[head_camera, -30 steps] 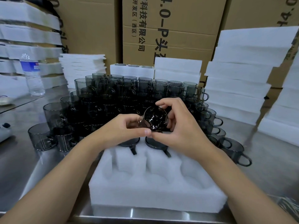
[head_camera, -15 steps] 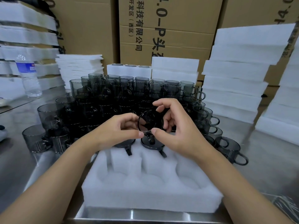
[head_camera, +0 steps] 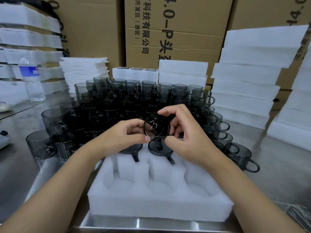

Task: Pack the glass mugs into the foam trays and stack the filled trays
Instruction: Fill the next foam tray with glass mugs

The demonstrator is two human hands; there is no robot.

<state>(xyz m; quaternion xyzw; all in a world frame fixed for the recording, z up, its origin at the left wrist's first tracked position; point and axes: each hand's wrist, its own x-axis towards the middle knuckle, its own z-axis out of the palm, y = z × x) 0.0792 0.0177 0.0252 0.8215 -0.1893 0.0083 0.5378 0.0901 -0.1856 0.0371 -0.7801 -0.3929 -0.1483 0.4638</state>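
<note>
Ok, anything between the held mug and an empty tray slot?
Nothing visible. The held mug sits above two seated mugs in the far row; the near pockets of the foam tray lie open.

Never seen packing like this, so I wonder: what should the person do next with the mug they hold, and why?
Probably lower the held mug into an empty pocket of the foam tray. The left hand and right hand pinch it above the tray, where two mugs already sit.

"科技有限公司" and "4.0-P头" on the middle cardboard box point(head_camera: 193, 21)
</note>
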